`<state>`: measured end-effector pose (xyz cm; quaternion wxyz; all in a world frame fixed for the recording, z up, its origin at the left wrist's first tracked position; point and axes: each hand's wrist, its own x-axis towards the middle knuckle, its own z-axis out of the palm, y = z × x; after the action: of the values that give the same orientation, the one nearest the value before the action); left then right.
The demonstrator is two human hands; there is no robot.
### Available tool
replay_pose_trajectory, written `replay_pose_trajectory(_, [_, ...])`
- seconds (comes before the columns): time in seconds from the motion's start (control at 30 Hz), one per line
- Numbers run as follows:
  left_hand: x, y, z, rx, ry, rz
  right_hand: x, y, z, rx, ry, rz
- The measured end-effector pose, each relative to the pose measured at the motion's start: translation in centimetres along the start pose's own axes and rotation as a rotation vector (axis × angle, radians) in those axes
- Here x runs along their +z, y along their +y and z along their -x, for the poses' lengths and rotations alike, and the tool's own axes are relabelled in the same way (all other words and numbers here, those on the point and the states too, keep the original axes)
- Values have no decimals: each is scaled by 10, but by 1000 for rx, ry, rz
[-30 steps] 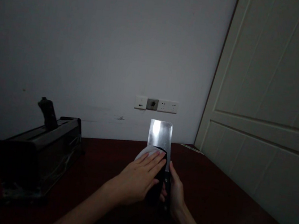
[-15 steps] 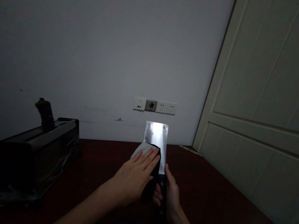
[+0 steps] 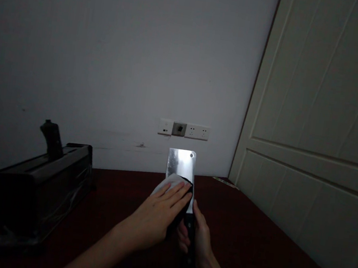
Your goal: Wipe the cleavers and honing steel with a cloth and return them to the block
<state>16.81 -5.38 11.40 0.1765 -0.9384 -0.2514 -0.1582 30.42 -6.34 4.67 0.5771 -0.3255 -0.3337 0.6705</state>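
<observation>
A shiny cleaver stands blade up over the dark red table, in the middle of the view. My right hand is wrapped round its dark handle. My left hand lies flat with the fingers together, pressing a cloth, white with a black side, against the lower part of the blade. The cloth's lower half is hidden under my palm.
A dark knife block with one black handle sticking out stands at the left of the table. A white wall with a row of sockets is behind. A pale door closes off the right side.
The cleaver and both hands have shifted slightly left and toward me. My left hand with the cloth has slid a little down the blade.
</observation>
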Motion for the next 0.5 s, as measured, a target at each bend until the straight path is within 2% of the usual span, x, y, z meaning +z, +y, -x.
replay_pose_trajectory(0.27, [1,0,2,-17,56,21,0,-1,-2,4,-6,0])
replay_pose_trajectory(0.5, [-6,-13,1,3,-41,158,-1,-4,1,111,-51,-74])
